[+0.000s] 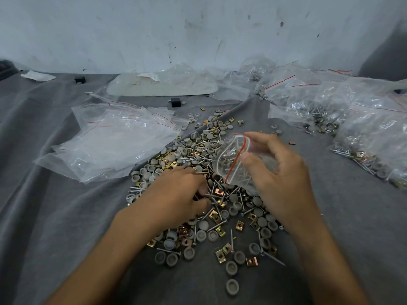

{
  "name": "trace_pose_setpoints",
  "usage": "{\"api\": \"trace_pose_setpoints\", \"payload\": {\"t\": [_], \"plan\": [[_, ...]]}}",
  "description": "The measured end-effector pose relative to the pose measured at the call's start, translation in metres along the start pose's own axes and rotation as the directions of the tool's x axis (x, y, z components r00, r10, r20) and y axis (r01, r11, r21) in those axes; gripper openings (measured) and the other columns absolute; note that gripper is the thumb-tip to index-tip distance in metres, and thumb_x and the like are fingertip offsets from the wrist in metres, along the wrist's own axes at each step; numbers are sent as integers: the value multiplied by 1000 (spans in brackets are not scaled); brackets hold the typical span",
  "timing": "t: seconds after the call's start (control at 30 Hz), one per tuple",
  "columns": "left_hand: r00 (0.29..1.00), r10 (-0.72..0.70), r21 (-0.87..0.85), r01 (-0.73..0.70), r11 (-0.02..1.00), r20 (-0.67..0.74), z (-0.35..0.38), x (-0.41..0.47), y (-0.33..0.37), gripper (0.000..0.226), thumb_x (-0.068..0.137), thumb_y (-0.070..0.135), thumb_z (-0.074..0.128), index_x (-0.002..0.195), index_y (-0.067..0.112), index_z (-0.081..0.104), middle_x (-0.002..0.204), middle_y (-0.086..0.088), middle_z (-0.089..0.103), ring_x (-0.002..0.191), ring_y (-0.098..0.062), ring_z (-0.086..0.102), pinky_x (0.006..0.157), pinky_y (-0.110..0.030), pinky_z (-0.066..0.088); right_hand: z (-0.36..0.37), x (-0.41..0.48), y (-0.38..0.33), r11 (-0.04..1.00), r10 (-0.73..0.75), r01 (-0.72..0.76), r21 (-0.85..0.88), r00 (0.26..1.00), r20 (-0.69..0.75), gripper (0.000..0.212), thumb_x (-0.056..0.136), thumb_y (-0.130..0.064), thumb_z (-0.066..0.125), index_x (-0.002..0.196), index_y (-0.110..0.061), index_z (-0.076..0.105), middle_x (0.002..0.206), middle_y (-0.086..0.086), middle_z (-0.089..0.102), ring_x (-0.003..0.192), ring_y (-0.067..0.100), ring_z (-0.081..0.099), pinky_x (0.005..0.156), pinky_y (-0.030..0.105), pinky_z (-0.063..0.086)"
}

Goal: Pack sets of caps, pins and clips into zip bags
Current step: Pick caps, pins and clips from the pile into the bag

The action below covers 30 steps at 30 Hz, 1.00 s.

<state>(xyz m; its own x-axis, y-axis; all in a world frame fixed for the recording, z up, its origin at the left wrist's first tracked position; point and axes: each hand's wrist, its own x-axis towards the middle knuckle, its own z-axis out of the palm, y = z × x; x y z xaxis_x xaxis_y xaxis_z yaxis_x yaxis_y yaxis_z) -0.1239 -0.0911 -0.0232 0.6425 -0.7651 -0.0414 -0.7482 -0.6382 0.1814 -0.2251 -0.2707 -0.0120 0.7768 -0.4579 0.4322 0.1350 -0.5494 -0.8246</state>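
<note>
Right hand (pixel 279 172) is pinching the zip bag (pixel 231 164) open above the pile (pixel 198 146) for filling; left hand (pixel 176 194) is digging in (grip hidden).

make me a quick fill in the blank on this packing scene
The right hand holds a zip bag with a ___ seal strip. The left hand reaches into the pile, which lies on a ___ cloth. The empty bags lie on the pile's ___ side.
Missing: red; grey; left.
</note>
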Motion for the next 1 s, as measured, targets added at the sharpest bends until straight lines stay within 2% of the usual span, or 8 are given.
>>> {"api": "trace_pose_setpoints", "payload": {"t": [0.23, 0.37, 0.5, 0.63, 0.73, 0.87, 0.93, 1.0], "plan": [[998, 8, -122, -16, 992, -67, 0, -1, -7, 20, 99, 50, 52, 96, 29, 51, 96, 13, 52, 95, -10, 47, 75, -29, 37, 0, 0, -1, 1000, 0, 0, -5, 1000, 8, 28, 96, -26, 66, 123, -31, 69, 109, -22, 71, 108, -6, 64, 93, 35, 58], [988, -63, -244, 27, 969, -142, -3, 0, -9, 19, 100, 47, 52, 96, 29, 51, 79, 11, 56, 72, -2, 49, 59, -24, 34, 0, 0, -1, 1000, -5, 5, -17, 1000, 11, 28, 96, -27, 66, 123, -32, 69, 109, -24, 70, 109, -7, 63, 94, 35, 57], [966, -132, -367, 42, 929, -222, -6, 3, -12, 13, 97, 43, 60, 92, 31, 56, 76, 10, 62, 69, -3, 55, 60, -28, 40, 0, 0, -1, 1000, -5, 5, -27, 1000, 18, 28, 96, -27, 66, 123, -32, 68, 107, -26, 69, 108, -9, 62, 93, 32, 57], [950, -188, -471, 49, 881, -251, -8, 5, -19, 7, 94, 35, 68, 88, 32, 66, 75, 12, 65, 69, 1, 57, 56, -15, 38, 0, -1, -1, 999, -16, 17, -29, 1000, 17, 27, 95, -28, 67, 121, -34, 69, 105, -27, 69, 108, -9, 62, 92, 29, 55], [943, -217, -499, 66, 864, -252, -8, 5, -23, 4, 93, 34, 70, 90, 34, 70, 75, 13, 66, 62, 4, 57, 54, -16, 38, 0, -1, -1, 1000, -10, 11, -20, 1000, 27, 30, 93, -35, 63, 122, -36, 69, 105, -28, 69, 107, -9, 62, 91, 27, 54], [939, -229, -482, 81, 872, -256, -8, 4, -26, 14, 97, 31, 66, 101, 43, 71, 75, 22, 63, 67, 8, 58, 49, -10, 37, 0, -1, 1, 999, -16, 17, -27, 999, 38, 28, 95, -27, 67, 122, -32, 69, 106, -27, 69, 108, -10, 61, 93, 22, 51], [932, -237, -484, 78, 872, -276, -9, 4, -25, 19, 98, 27, 64, 107, 43, 72, 81, 28, 63, 71, 5, 62, 54, -9, 41, 1, -1, 1, 999, -17, 19, -35, 998, 54, 28, 96, -26, 68, 123, -31, 69, 106, -27, 69, 108, -10, 62, 92, 21, 52], [913, -245, -546, 30, 837, -326, -10, 4, -22, 22, 98, 24, 64, 110, 42, 71, 88, 25, 68, 83, -2, 67, 68, -21, 52, 2, -1, 1, 999, -13, 17, -44, 997, 75, 29, 94, -32, 66, 123, -31, 68, 106, -26, 69, 106, -9, 63, 91, 24, 53]]}}
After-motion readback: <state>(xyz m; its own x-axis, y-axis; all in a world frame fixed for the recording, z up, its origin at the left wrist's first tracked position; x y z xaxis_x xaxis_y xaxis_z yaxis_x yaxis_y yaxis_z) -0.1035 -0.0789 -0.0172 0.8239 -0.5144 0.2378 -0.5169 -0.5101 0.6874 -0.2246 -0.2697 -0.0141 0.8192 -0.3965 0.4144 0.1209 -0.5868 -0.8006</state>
